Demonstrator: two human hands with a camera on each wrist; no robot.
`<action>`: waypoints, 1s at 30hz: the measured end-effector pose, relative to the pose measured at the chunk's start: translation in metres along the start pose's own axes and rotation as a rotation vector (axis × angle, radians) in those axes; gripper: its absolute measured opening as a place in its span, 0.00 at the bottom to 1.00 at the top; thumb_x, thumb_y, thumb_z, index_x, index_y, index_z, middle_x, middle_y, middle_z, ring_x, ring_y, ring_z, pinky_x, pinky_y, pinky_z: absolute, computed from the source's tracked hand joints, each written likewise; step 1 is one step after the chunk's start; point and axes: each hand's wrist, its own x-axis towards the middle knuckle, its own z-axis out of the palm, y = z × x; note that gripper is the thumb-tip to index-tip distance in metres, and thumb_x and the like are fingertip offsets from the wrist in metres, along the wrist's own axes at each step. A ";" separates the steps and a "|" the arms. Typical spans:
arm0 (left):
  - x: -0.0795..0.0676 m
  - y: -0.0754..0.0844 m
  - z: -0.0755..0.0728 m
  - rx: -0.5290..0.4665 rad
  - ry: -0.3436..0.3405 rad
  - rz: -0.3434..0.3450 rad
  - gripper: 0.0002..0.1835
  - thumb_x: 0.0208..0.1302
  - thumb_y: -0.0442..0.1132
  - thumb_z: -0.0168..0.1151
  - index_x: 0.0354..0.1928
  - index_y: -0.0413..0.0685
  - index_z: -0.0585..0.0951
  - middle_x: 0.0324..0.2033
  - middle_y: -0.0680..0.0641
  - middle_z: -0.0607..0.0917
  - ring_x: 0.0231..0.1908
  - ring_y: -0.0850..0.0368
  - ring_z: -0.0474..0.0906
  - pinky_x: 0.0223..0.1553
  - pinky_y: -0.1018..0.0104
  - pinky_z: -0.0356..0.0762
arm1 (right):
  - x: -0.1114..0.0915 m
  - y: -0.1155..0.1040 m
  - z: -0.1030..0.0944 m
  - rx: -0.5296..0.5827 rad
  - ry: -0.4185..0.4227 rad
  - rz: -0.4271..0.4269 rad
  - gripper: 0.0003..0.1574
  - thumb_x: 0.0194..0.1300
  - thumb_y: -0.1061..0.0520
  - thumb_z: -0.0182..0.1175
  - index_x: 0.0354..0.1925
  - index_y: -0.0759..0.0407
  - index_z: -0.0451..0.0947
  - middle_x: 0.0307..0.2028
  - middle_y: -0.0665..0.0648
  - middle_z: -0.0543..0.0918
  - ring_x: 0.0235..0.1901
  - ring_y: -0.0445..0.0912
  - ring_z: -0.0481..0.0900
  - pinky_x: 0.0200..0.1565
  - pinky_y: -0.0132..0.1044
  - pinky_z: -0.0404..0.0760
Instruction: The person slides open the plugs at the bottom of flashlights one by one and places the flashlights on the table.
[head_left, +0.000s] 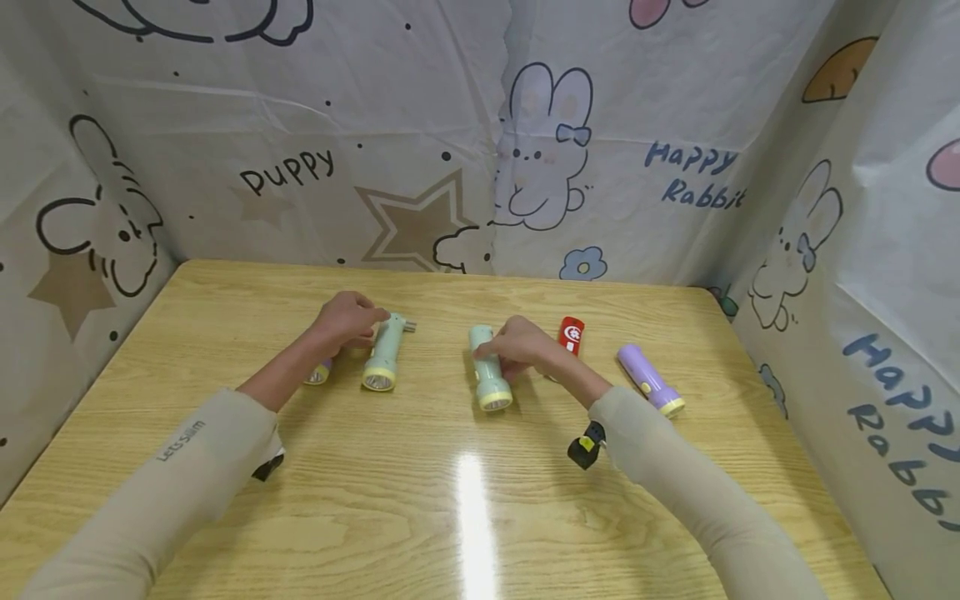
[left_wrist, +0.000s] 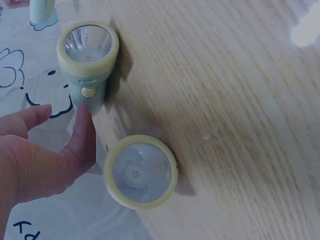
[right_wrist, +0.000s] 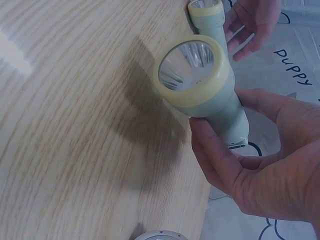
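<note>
From my remote post, I am finding the tabletop [head_left: 360, 500] presenting smooth, glossy wood grain. The green flashlights [right_wrist: 204, 95] and purple flashlight [head_left: 647, 375] are appearing as smooth plastic; the reflectors [right_wrist: 187, 65] are shining like metal. The wall covering [head_left: 420, 92] is looking creased; the sleeves [head_left: 697, 483] are reading as matt cloth.

On the table [head_left: 360, 492], before the sheet [head_left: 420, 100], one flashlight [head_left: 386, 350] lies left, another flashlight [head_left: 647, 375] right.

Head view forward and down from above, wrist views close, sharing the left green flashlight [head_left: 386, 350]
</note>
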 end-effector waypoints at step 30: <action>-0.003 0.036 0.012 0.097 0.049 0.136 0.37 0.61 0.55 0.57 0.66 0.41 0.60 0.59 0.36 0.66 0.54 0.43 0.68 0.49 0.56 0.74 | -0.001 -0.018 -0.002 0.104 0.041 -0.049 0.26 0.53 0.54 0.67 0.44 0.70 0.74 0.40 0.63 0.78 0.32 0.55 0.82 0.34 0.42 0.82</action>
